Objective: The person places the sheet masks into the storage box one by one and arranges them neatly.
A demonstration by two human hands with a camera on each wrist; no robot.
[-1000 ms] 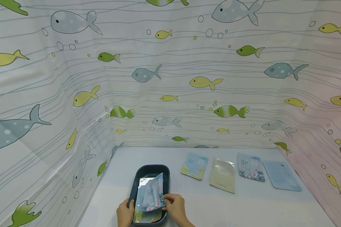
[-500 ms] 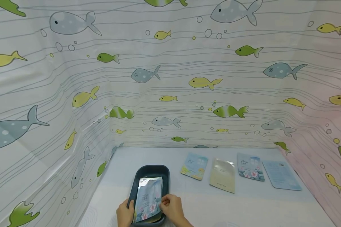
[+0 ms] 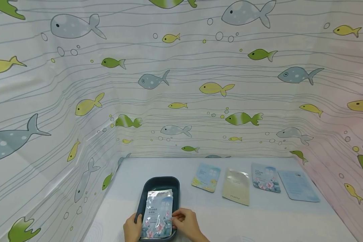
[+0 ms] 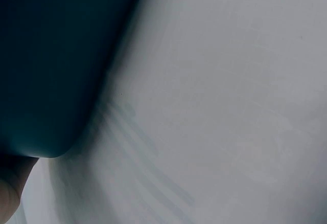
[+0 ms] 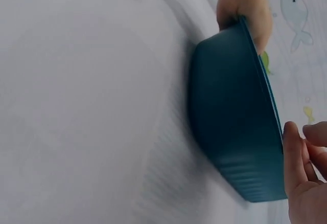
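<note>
A dark teal plastic bin stands at the front left of the table, holding stacked sachets. The top sachet, pale blue with pink flowers, lies over another whose silver end sticks out behind it. My left hand grips the bin's left rim; the left wrist view shows a dark bin wall and part of a hand. My right hand has its fingertips at the top sachet's right edge. In the right wrist view, the right hand's finger and thumb tips stand slightly apart beside the bin's rim.
To the right on the white table lie a blue-and-yellow sachet, a pale gold sachet, a blue flowered sachet and a plain light blue one. A fish-patterned curtain encloses the back and sides.
The flowered sachet, tilted above the bin and pinched by my right hand, has come down flat onto the stack. My right fingers have loosened at its edge. My left hand keeps its grip.
</note>
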